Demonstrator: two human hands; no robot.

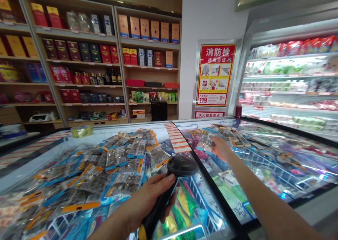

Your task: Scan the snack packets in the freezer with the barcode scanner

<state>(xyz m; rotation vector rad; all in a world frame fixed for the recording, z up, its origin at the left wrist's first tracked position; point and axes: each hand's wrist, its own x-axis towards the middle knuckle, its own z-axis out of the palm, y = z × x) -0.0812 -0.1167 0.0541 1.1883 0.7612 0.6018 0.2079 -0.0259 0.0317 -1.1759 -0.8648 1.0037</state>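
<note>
From where I stand, the left hand (150, 196) is wrapped round the handle of a black scanner (183, 165), whose long axis slants away from the person and rightward, its head foremost, just beyond the thumb. Farther right, a blue-edged packet (206, 143) lies flat, its blue edge toward the person, directly left of the right hand (221, 149); fingers touch it, though I can't tell whether they grip. Beneath are glass-topped freezers (218, 197), with packets heaped across both. Behind stand boxed goods (87, 51), a red poster (216, 74) and a lit chiller (277, 76).
</note>
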